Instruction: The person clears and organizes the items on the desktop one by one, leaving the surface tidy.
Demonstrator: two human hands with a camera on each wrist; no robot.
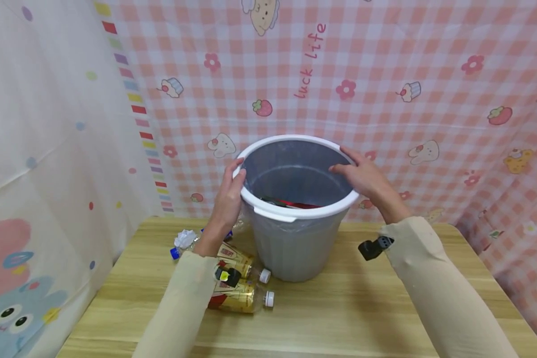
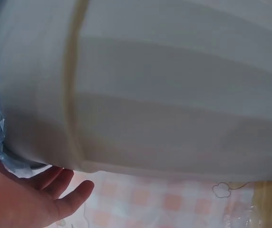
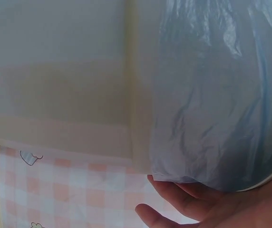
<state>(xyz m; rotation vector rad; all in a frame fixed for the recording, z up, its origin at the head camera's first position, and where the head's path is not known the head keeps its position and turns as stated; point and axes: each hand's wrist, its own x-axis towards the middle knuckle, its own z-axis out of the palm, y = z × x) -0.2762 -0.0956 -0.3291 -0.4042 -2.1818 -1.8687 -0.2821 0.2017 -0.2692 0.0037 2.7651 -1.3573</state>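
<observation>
A grey trash bin (image 1: 295, 248) with a white rim stands on the table, lined with a thin clear bag (image 3: 207, 99) that is folded over its outside. My left hand (image 1: 227, 203) grips the rim at the left, its fingers against the outer wall in the left wrist view. On the right side my right hand (image 1: 368, 175) holds the rim, the thumb reaching over the opening. Its fingers touch the bag's folded edge in the right wrist view. Something red (image 1: 295, 204) lies inside the bin, mostly hidden by the front rim.
Left of the bin, under my left forearm, lie plastic bottles with gold labels (image 1: 241, 297) and white caps. Behind them are a blue-capped bottle (image 1: 175, 253) and crumpled white paper (image 1: 185, 238). A checked cloth (image 1: 385, 44) hangs behind the wooden table (image 1: 322, 328).
</observation>
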